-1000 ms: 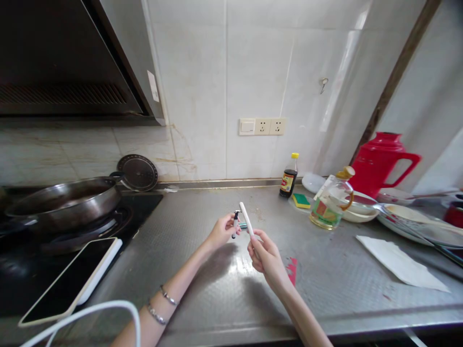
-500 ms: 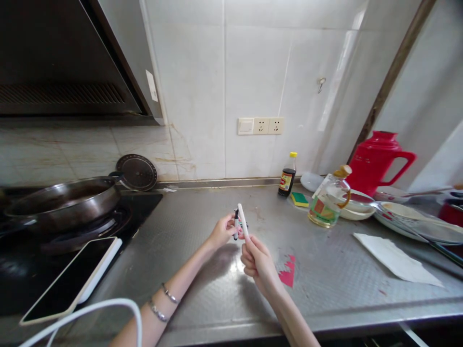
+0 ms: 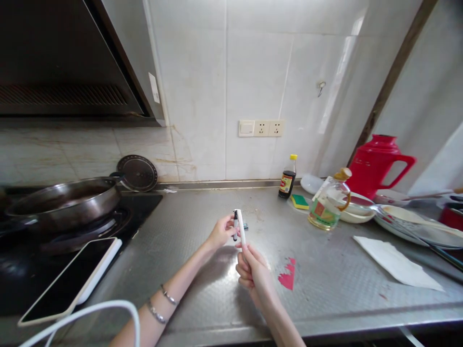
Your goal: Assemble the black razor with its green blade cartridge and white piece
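My left hand (image 3: 221, 231) is closed on a short marker pen (image 3: 235, 225) with a black upper part and a pale grey body, held upright. My right hand (image 3: 255, 272) grips the lower end of a slim white stick (image 3: 241, 227); its exact kind does not show. The stick stands nearly upright right beside the pen, its top overlapping the pen's top in view; whether they touch, I cannot tell. Just behind the stick, a small dark and teal object (image 3: 246, 226) is partly hidden. Both hands are above the steel counter (image 3: 188, 207).
A torn red patch (image 3: 288, 274) lies right of my right hand. Farther right are a soy sauce bottle (image 3: 287, 177), a sponge (image 3: 300, 202), an oil jug (image 3: 327, 205), a red thermos (image 3: 376, 166) and a white paper (image 3: 398, 262). Left are a phone (image 3: 68, 279) and a pan (image 3: 65, 200).
My right hand has shifted slightly left and down, bringing the white stick closer to the marker pen. More of the small teal object behind shows. My left hand has barely moved.
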Tool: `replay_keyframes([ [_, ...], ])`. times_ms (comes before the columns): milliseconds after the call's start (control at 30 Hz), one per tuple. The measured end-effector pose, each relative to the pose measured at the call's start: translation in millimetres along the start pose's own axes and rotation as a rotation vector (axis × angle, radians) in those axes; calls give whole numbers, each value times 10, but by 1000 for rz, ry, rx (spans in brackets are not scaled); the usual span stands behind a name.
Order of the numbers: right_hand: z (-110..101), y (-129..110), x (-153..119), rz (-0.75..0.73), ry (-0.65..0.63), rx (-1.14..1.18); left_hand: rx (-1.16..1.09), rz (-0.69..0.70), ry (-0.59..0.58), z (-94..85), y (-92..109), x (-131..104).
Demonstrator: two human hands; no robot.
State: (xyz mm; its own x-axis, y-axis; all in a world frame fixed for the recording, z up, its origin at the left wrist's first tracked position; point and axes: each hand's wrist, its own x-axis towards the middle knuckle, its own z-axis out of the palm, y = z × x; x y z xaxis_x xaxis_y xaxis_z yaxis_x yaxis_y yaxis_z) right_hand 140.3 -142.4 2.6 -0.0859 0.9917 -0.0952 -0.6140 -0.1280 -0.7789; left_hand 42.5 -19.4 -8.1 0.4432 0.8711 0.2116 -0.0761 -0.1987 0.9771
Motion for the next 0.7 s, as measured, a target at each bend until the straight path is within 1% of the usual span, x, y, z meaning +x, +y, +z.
replay_keyframes([
  [267, 47, -12, 64, -37, 12, 24, -24, 7, -3, 7, 37, -9],
  [433, 72, 38, 51, -22, 2, 11, -22, -43, 15, -16, 23, -5],
  [600, 81, -6, 106, -51, 6, 33, -2, -10, -17, -14, 21, -2],
  [700, 86, 11, 103, -41, 12, 22, -5, -19, 4, -14, 32, -1],
])
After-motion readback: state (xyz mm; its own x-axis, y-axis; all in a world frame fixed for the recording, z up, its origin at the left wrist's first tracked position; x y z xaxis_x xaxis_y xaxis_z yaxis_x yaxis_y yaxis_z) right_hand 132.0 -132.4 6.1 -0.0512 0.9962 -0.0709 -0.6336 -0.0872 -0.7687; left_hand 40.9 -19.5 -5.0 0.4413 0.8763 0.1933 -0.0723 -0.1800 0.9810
